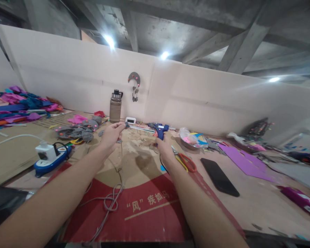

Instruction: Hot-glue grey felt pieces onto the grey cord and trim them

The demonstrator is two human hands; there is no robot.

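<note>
My right hand (164, 143) is wrapped round a blue glue gun (162, 130), held over the far part of the cardboard (142, 182). To its left, my left hand (114, 134) pinches a small grey piece (127, 125) that looks like felt. A grey cord (121, 155) hangs below my left hand and runs down to a loose tangle (113, 199) on the red part of the cardboard. Scissors (184, 162) with red and yellow handles lie beside my right wrist, partly hidden by it.
A bottle (115, 106) stands near the back wall, where a grey moon ornament (134, 81) hangs. Grey felt pieces (80, 130) and a blue power strip (51, 165) lie left. On the right are a bowl (192, 144), a black phone (219, 176) and purple felt (244, 162).
</note>
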